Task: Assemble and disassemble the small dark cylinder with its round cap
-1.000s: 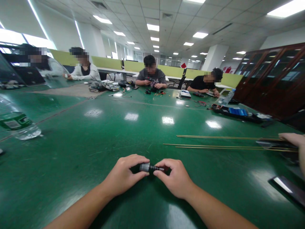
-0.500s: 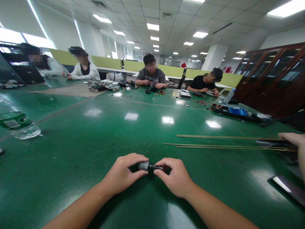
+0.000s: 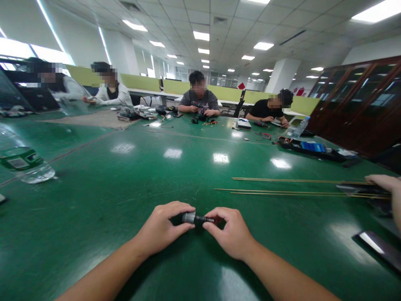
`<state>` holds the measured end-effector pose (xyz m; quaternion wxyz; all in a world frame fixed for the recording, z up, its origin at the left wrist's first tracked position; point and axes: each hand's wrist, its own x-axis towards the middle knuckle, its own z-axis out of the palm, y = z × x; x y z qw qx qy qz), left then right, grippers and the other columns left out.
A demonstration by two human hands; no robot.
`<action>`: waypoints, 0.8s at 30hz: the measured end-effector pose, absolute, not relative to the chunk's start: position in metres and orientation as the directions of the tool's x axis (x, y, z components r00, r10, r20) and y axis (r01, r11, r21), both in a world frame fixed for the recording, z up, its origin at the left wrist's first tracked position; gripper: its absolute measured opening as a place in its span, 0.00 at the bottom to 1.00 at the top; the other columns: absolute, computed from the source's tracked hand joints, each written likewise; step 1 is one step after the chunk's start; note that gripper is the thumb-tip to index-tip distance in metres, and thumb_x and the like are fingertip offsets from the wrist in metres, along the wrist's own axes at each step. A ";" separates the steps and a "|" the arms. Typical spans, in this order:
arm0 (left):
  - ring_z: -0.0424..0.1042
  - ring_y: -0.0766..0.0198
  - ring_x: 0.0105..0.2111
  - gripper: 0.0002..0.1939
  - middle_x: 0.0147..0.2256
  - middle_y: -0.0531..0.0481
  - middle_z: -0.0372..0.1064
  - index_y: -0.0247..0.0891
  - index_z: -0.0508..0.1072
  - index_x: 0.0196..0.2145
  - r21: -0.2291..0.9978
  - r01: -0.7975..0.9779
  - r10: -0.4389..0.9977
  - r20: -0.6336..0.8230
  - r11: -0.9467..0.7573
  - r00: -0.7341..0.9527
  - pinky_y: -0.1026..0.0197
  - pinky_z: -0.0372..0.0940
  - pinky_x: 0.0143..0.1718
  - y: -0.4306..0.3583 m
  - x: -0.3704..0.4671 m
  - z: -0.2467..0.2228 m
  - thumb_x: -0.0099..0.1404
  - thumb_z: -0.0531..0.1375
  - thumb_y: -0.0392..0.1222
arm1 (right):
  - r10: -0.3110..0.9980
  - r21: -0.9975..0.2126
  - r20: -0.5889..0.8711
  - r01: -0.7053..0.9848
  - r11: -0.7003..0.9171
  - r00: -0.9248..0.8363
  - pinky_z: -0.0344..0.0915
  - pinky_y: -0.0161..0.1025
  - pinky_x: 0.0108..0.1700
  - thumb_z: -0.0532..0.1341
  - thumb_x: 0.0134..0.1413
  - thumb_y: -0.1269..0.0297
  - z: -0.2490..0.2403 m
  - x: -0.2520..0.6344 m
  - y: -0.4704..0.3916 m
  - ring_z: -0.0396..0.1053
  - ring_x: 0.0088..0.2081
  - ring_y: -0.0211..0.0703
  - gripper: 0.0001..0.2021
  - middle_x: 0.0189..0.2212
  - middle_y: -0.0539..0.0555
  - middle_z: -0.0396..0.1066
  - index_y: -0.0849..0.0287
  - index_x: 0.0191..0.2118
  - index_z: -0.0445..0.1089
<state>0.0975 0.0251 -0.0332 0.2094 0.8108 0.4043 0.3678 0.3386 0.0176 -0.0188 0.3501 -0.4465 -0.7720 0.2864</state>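
Low in the middle of the head view, a small metal shaft part (image 3: 189, 217) lies level between my hands, just over the green table (image 3: 150, 175). It has a wide grey cylinder at its left end and a thin dark stepped shaft to the right. My left hand (image 3: 164, 225) is closed around the grey cylinder, thumb below and index finger above. The thin end is pinched by my right hand (image 3: 230, 232), whose fingertips partly cover it. What exactly the part belongs to does not show.
Long thin brass-coloured rods (image 3: 269, 192) lie to the right, beside another person's hand (image 3: 384, 182). A dark phone (image 3: 376, 246) is at the near right. A plastic bottle (image 3: 28, 163) lies at left. Several people sit across the table among tools and a black tray (image 3: 294, 144).
My hands and the shaft part hold nearly the same place. At the far left, a seated person's hands and arms have shifted slightly.
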 end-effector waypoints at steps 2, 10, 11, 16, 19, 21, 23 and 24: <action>0.75 0.60 0.44 0.15 0.44 0.50 0.76 0.46 0.76 0.47 0.638 0.501 0.810 0.428 -0.585 0.401 0.59 0.70 0.48 0.025 0.097 -0.032 0.62 0.67 0.42 | 0.891 -0.755 0.284 0.491 0.435 -0.353 0.63 0.35 0.35 0.67 0.55 0.68 -0.019 0.339 0.018 0.72 0.30 0.40 0.03 0.28 0.49 0.76 0.55 0.36 0.78; 0.75 0.62 0.44 0.15 0.44 0.51 0.76 0.46 0.76 0.48 0.628 0.509 0.807 0.431 -0.590 0.403 0.60 0.69 0.48 0.025 0.096 -0.031 0.62 0.67 0.42 | 0.890 -0.756 0.287 0.486 0.437 -0.354 0.63 0.35 0.34 0.66 0.55 0.68 -0.018 0.340 0.017 0.71 0.30 0.39 0.03 0.28 0.48 0.76 0.55 0.36 0.78; 0.75 0.62 0.44 0.15 0.44 0.51 0.76 0.46 0.76 0.48 0.627 0.509 0.807 0.432 -0.590 0.403 0.60 0.69 0.48 0.026 0.096 -0.031 0.62 0.67 0.42 | 0.891 -0.757 0.288 0.487 0.436 -0.352 0.63 0.35 0.34 0.66 0.55 0.68 -0.018 0.340 0.017 0.71 0.30 0.39 0.03 0.28 0.48 0.76 0.55 0.36 0.78; 0.75 0.62 0.45 0.16 0.45 0.52 0.76 0.47 0.75 0.48 0.617 0.515 0.803 0.439 -0.595 0.403 0.60 0.68 0.49 0.027 0.095 -0.033 0.62 0.67 0.42 | 0.895 -0.754 0.291 0.494 0.432 -0.339 0.63 0.35 0.34 0.67 0.55 0.68 -0.020 0.340 0.017 0.71 0.30 0.39 0.03 0.28 0.49 0.75 0.55 0.36 0.78; 0.75 0.62 0.45 0.16 0.45 0.52 0.76 0.48 0.75 0.49 0.612 0.518 0.801 0.444 -0.598 0.401 0.60 0.68 0.49 0.026 0.094 -0.034 0.62 0.67 0.42 | 0.896 -0.750 0.291 0.501 0.432 -0.336 0.62 0.35 0.34 0.67 0.55 0.68 -0.021 0.340 0.018 0.71 0.29 0.39 0.03 0.27 0.48 0.75 0.55 0.36 0.78; 0.75 0.63 0.45 0.16 0.45 0.53 0.76 0.48 0.75 0.49 0.612 0.516 0.800 0.443 -0.600 0.404 0.61 0.68 0.49 0.026 0.094 -0.034 0.63 0.67 0.42 | 0.895 -0.752 0.294 0.497 0.434 -0.337 0.62 0.35 0.34 0.67 0.54 0.68 -0.021 0.340 0.018 0.71 0.29 0.39 0.03 0.27 0.48 0.75 0.55 0.36 0.78; 0.75 0.63 0.45 0.16 0.45 0.54 0.76 0.48 0.75 0.49 0.611 0.515 0.799 0.444 -0.601 0.405 0.61 0.68 0.49 0.026 0.094 -0.034 0.63 0.67 0.42 | 0.894 -0.755 0.299 0.491 0.436 -0.334 0.63 0.35 0.34 0.67 0.54 0.68 -0.021 0.339 0.017 0.71 0.29 0.39 0.03 0.27 0.48 0.75 0.55 0.36 0.78; 0.75 0.64 0.45 0.16 0.45 0.54 0.76 0.49 0.75 0.48 0.609 0.516 0.798 0.446 -0.602 0.405 0.62 0.68 0.49 0.026 0.093 -0.034 0.63 0.67 0.42 | 0.894 -0.756 0.301 0.488 0.436 -0.333 0.63 0.35 0.34 0.67 0.54 0.68 -0.021 0.339 0.017 0.71 0.29 0.39 0.03 0.27 0.48 0.75 0.55 0.36 0.78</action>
